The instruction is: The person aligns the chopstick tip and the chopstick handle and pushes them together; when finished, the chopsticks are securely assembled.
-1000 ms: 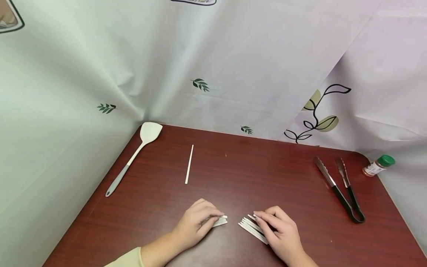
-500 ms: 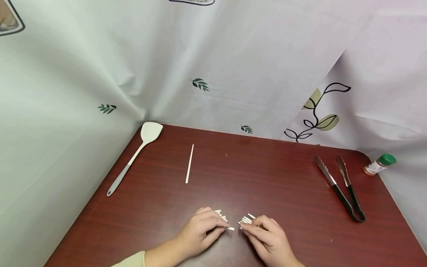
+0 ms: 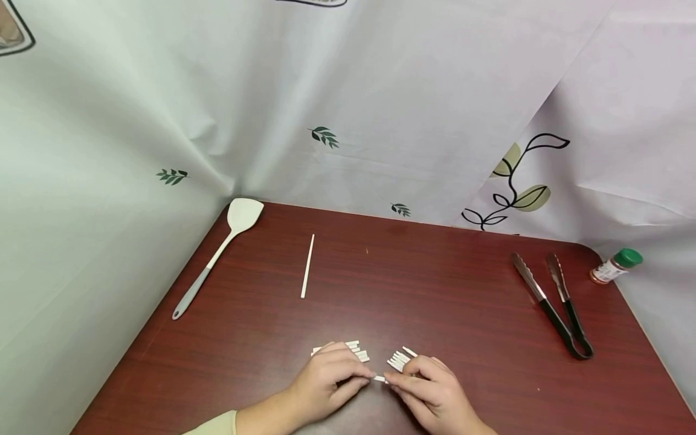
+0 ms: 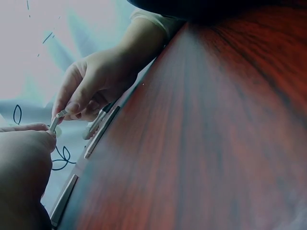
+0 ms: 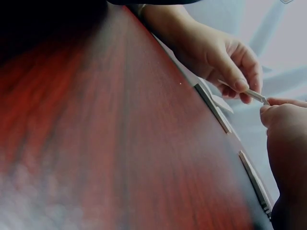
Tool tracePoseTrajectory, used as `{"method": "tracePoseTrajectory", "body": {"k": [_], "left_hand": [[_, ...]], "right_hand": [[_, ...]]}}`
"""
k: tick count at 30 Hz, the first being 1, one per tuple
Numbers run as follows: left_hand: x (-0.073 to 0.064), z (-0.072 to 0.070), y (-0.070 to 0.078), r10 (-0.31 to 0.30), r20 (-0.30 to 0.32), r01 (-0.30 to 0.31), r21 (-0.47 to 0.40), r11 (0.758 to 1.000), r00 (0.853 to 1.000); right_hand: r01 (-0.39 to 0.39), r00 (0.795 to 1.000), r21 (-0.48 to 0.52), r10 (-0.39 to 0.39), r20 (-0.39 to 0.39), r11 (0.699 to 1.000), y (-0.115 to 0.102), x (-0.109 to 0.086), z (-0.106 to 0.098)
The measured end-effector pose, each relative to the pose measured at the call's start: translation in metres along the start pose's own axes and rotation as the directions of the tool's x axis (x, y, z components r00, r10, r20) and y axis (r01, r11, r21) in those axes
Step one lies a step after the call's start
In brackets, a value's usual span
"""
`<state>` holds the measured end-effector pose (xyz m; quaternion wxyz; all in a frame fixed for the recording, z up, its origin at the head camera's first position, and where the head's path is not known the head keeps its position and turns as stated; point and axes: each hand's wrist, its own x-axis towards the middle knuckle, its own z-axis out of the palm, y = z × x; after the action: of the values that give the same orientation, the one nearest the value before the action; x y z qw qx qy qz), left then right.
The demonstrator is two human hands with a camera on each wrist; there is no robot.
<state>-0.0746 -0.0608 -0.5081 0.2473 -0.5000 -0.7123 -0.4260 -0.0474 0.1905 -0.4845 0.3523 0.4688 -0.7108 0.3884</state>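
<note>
In the head view my left hand [image 3: 330,380] and right hand [image 3: 432,393] almost meet low over the table. A slim white stick, which looks like a chopstick [image 3: 379,379], bridges their fingertips. My left thumb and fingers pinch it, and the right fingertips pinch at its other end. Both wrist views show this grip, with the chopstick [image 5: 254,95] raised off the table; whether it is one piece or two ends meeting, I cannot tell. Several white sticks [image 3: 353,347] lie behind my left hand, partly hidden. More white sticks [image 3: 399,360] lie by my right fingers.
A lone white chopstick [image 3: 307,266] lies farther back on the dark red table [image 3: 413,272]. At the left edge is a white spatula [image 3: 220,251] with a grey handle. Black-handled tongs [image 3: 562,320] and a green-capped spice jar [image 3: 615,266] are at the right.
Both hands have shifted toward each other and slightly nearer the front edge. The left hand has moved off its sticks, uncovering them; the fingertips now meet at a chopstick between them.
</note>
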Motion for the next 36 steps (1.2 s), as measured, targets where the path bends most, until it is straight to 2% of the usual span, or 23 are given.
{"method": "tracePoseTrajectory", "body": {"k": [7, 13, 21, 28, 36], "left_hand": [[0.000, 0.000, 0.001, -0.005, 0.011, 0.005, 0.000, 1.000, 1.000], [0.000, -0.002, 0.003, -0.012, 0.024, 0.012, -0.004, 1.000, 1.000], [0.001, -0.001, 0.003, 0.017, 0.041, -0.017, -0.012, 1.000, 0.999], [0.001, 0.000, 0.002, 0.044, 0.047, -0.046, 0.049, 0.998, 0.998], [0.000, -0.001, 0.003, 0.043, 0.063, -0.047, 0.064, 0.997, 0.997]], "right_hand": [[-0.005, 1.000, 0.007, 0.005, 0.010, 1.000, 0.000, -0.002, 0.000], [-0.038, 0.999, 0.014, 0.038, 0.019, 0.999, -0.002, -0.003, 0.001], [-0.077, 0.997, 0.046, 0.078, -0.002, 0.996, -0.003, -0.004, 0.002], [-0.085, 0.996, 0.002, 0.085, 0.031, 0.996, 0.000, -0.014, 0.002], [-0.081, 0.994, -0.050, 0.084, 0.065, 0.995, 0.004, -0.025, 0.003]]}}
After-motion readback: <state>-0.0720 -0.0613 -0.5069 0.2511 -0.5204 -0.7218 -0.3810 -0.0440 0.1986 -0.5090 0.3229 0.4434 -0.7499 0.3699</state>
